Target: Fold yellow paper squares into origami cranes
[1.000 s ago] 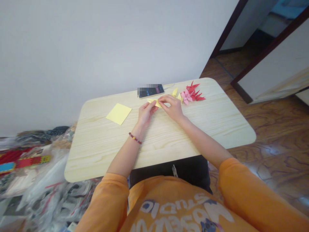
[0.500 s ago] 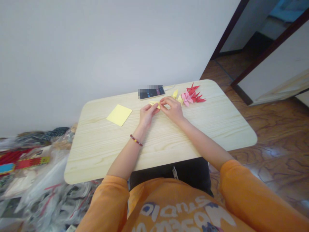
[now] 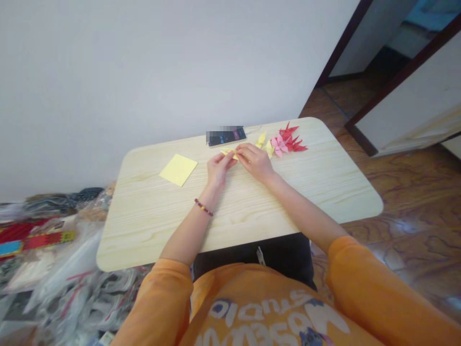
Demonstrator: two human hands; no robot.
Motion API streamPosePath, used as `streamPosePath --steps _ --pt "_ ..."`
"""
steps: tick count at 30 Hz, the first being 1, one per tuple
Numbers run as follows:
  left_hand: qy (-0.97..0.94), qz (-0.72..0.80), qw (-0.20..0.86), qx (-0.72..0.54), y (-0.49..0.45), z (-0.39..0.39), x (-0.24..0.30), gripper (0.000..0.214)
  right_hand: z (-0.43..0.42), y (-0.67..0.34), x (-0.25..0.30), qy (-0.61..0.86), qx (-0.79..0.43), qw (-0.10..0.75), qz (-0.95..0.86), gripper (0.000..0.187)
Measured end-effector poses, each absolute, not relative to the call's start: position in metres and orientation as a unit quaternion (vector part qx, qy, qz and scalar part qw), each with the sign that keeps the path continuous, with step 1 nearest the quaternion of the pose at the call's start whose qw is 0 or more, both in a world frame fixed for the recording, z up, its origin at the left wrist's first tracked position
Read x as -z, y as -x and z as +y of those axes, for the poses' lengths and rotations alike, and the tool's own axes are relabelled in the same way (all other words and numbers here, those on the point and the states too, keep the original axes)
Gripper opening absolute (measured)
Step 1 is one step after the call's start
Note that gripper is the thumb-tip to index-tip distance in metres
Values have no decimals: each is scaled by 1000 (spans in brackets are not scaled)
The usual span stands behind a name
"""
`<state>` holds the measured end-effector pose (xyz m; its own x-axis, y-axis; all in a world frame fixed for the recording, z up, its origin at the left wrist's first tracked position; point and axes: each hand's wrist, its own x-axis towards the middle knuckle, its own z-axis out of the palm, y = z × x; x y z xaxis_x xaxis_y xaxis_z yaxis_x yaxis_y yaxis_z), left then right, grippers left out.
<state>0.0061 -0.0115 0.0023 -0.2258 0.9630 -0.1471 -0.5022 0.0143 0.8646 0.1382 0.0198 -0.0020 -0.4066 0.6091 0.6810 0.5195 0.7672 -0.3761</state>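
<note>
A small folded piece of yellow paper point(image 3: 230, 153) lies at the far middle of the light wooden table point(image 3: 151, 216). My left hand point(image 3: 217, 170) pinches its near left side with closed fingers. From the right, my right hand point(image 3: 256, 161) presses and pinches the same piece. Most of the paper is hidden under my fingers. A beaded bracelet point(image 3: 203, 207) sits on my left wrist.
A flat yellow paper square point(image 3: 178, 169) lies left of my hands. A dark phone point(image 3: 226, 136) lies beyond them. Folded yellow point(image 3: 260, 140), pink point(image 3: 278, 145) and red point(image 3: 292, 138) paper shapes sit at the far right. Plastic bags and colourful clutter point(image 3: 43, 269) cover the floor at left.
Both hands stay on the yellow piece; my fingers have shifted slightly over it. The view has barely moved.
</note>
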Motion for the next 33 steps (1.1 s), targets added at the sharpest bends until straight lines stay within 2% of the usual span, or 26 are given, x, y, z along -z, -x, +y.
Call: streamPosePath --steps 7,10,13,17,20,24,33 --pt "-260 435 577 -640 -3 -10 -3 29 18 -138 3 322 -158 466 -809 17" --pt "-268 444 568 -639 -3 -11 -4 29 14 -135 -3 357 -265 499 -744 14" --pt "-281 445 560 -640 -3 -12 -5 29 13 -132 -8 408 -402 532 -624 19" --pt "-287 433 554 -651 -3 -12 -5 30 18 -131 -9 420 -580 490 -497 34" --pt "-291 427 548 -658 -3 -12 -4 31 19 -133 -9 397 -659 454 -450 35" --pt "-296 423 547 -659 -3 -11 -3 33 19 -134 -8 383 -693 449 -414 33" --pt "-297 434 545 -653 -3 -12 -3 33 21 -133 -5 385 -690 454 -412 33"
